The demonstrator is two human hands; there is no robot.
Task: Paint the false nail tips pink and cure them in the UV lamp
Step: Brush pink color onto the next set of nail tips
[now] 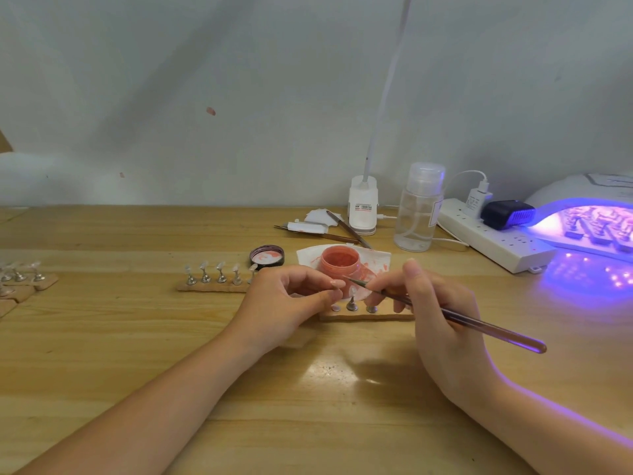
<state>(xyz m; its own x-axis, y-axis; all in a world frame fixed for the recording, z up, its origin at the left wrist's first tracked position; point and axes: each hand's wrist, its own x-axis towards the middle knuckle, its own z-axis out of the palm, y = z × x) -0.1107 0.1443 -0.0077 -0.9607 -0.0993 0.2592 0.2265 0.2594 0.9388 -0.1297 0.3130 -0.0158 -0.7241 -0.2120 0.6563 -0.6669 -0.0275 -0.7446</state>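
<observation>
Both forearms enter from 6 o'clock over the wooden table (137,337). Left hand (284,303) sits at centre, thumb and forefinger pinched on a small nail tip (337,284) with a pinkish look; can't tell whether its post is still attached. Right hand (435,303) at 3 o'clock of it, fingers curled round a thin brush (462,318), bristle end pointing at 10 o'clock and just beside the pinched tip, handle end trailing off to 4 o'clock.

Under the fingers: wooden strip holder (370,316) with one bare metal disc, one post carrying a clear tip (352,296) and another post part-hidden by the right fingers.

At 12 o'clock of the hands: open jar of pink gel (340,264) on a stained wipe (380,258), jar lid (267,257) at its 9 o'clock.

Second strip holder (212,286) at 9 o'clock of the left hand, row of clear tips upright on posts. More holders at the far 9 o'clock edge, blurred.

UV lamp (582,200) at 2 o'clock, lit violet, holders with tips inside. Power strip (493,241) beside it, clear pump bottle (418,210) and lamp clamp base (363,207) at 1 o'clock.
</observation>
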